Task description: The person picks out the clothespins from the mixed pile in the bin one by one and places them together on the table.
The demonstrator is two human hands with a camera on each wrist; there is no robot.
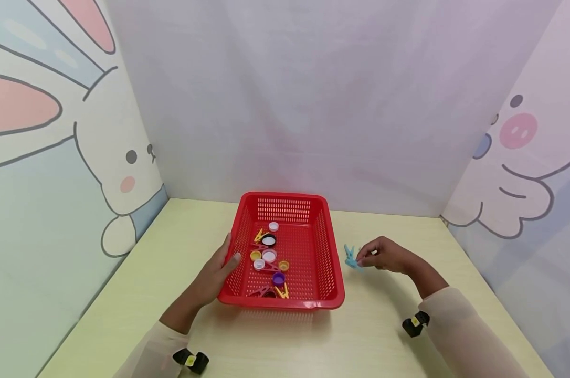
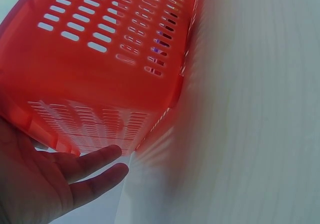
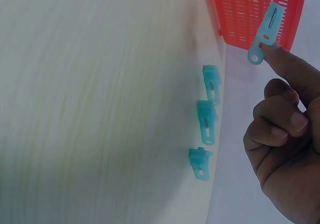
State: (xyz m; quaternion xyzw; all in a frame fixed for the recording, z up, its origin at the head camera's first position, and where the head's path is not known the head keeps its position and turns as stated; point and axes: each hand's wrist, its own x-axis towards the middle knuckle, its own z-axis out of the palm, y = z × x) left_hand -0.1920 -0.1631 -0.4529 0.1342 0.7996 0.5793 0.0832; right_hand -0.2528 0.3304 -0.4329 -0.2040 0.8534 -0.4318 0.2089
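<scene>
Beyond both hands we see printed walls [image 1: 294, 105], and beneath them a pale wooden table [image 1: 266, 349]. Between the hands stands a red basket [image 1: 280, 303], much closer to the left one. Our left hand [image 1: 213, 275] rests against the basket's near side, fingers straight along the outside and thumb over the rim. Our right hand [image 1: 385, 255], apart from the basket's other side, pinches a light-blue clip [image 3: 267, 29] between thumb and fingertips. Near that hand we have three more blue clips [image 3: 206, 119] lying in a row on the table. Inside the basket, toward our left hand, are yellow clips [image 1: 282, 291], pinkish-red clips [image 1: 260, 291] and, mixed among them, small round caps [image 1: 278, 279] in purple, yellow, white and black.
</scene>
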